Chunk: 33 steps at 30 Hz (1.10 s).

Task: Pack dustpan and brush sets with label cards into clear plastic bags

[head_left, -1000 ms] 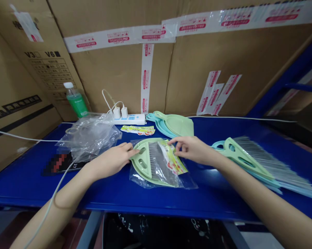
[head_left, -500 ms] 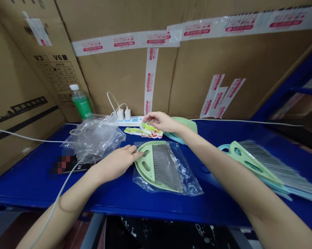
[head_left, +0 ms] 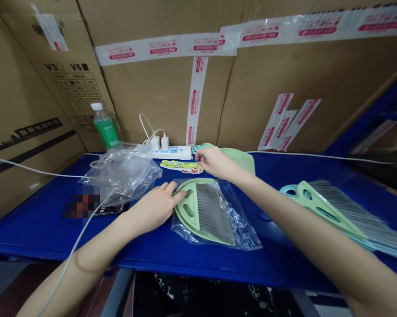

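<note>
A pale green dustpan with a matching brush (head_left: 192, 207) lies in a clear plastic bag (head_left: 244, 233) at the middle of the table. My left hand (head_left: 157, 204) is at its left rim, thumb over the edge, holding it. Beyond it, my right hand (head_left: 216, 164) hovers by a small pile of colourful printed cards (head_left: 181, 166). The fingers of my right hand are curled together; whether a card is between them I cannot make out. Behind that hand lie more green dustpans (head_left: 241, 159), partly hidden.
At right, green and blue brushes (head_left: 330, 211) lie stacked. Clear plastic bags (head_left: 126, 169) heap at left near a bottle of green liquid (head_left: 106, 132). A power strip (head_left: 175, 152) with chargers lies along the cardboard wall (head_left: 152, 97). A white cable (head_left: 76, 246) crosses my left forearm.
My right hand has shifted slightly right from on top of the cards, and more of them show. My left hand stays at the dustpan's rim. The view has shifted a little.
</note>
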Each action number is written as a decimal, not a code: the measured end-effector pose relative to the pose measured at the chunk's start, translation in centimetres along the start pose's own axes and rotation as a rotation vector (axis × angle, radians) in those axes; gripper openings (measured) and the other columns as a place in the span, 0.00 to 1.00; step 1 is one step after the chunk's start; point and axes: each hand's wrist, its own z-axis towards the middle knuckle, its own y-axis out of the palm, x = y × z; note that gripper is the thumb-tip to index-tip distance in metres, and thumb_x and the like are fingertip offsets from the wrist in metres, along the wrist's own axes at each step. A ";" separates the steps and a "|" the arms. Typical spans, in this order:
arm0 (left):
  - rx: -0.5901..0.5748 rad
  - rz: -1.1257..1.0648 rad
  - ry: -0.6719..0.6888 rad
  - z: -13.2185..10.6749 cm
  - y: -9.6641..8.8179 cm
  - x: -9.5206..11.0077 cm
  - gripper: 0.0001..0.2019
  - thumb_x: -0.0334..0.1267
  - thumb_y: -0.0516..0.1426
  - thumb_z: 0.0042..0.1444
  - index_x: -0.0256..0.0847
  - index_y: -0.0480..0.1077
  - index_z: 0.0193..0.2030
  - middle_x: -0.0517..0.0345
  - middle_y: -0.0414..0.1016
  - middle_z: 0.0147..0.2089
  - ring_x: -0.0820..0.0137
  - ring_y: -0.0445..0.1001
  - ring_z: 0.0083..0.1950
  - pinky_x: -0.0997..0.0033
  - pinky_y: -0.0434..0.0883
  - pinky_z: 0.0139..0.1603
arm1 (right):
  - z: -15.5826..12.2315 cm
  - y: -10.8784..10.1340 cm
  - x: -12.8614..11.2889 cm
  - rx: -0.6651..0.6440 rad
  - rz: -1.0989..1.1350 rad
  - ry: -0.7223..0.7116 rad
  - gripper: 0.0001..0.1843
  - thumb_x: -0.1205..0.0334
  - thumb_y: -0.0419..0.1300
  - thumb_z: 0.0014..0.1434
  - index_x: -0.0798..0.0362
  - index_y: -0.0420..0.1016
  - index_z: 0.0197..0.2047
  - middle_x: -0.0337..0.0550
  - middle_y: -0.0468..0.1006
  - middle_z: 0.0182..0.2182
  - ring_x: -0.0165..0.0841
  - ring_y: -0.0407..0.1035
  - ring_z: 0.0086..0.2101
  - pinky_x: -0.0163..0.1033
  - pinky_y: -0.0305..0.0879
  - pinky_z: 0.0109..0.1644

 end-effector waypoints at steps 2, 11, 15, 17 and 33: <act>0.005 0.041 -0.008 0.1 0.2 0.1 0.28 0.24 0.48 0.57 0.41 0.57 0.65 0.43 0.67 0.53 0.61 0.73 0.47 0.58 0.72 0.48 | -2.5 -0.4 0.7 -0.086 0.012 0.078 0.11 0.76 0.50 0.54 0.54 0.71 0.30 0.44 0.73 0.23 0.37 0.71 0.28 0.41 0.64 0.36; 0.096 0.125 -0.026 0.6 0.9 0.7 0.34 0.18 0.45 0.55 0.51 0.54 0.66 0.43 0.64 0.60 0.61 0.71 0.54 0.60 0.71 0.49 | -8.6 -0.5 3.4 -0.376 0.332 0.369 0.09 0.64 0.47 0.62 0.51 0.60 0.30 0.35 0.70 0.18 0.28 0.66 0.15 0.33 0.61 0.19; 0.210 0.131 -0.082 0.7 0.9 0.4 0.35 0.18 0.44 0.54 0.50 0.52 0.67 0.43 0.62 0.60 0.60 0.70 0.53 0.56 0.72 0.49 | -8.8 -0.2 3.6 -0.285 0.655 0.325 0.08 0.57 0.52 0.61 0.51 0.60 0.32 0.29 0.65 0.14 0.25 0.60 0.14 0.30 0.56 0.17; 0.256 0.121 -0.090 0.8 0.9 0.2 0.36 0.18 0.45 0.52 0.49 0.52 0.67 0.43 0.61 0.61 0.59 0.70 0.53 0.54 0.72 0.50 | -9.0 0.0 3.5 -0.206 0.798 0.308 0.11 0.54 0.56 0.58 0.51 0.60 0.33 0.28 0.64 0.15 0.24 0.60 0.15 0.30 0.56 0.18; 0.457 0.027 0.338 0.3 -1.0 0.1 0.22 0.23 0.44 0.64 0.41 0.61 0.62 0.54 0.70 0.60 0.69 0.64 0.64 0.59 0.66 0.65 | -9.6 -0.1 3.5 -0.095 1.294 0.308 0.20 0.62 0.53 0.60 0.49 0.58 0.56 0.47 0.79 0.41 0.35 0.76 0.38 0.43 0.74 0.42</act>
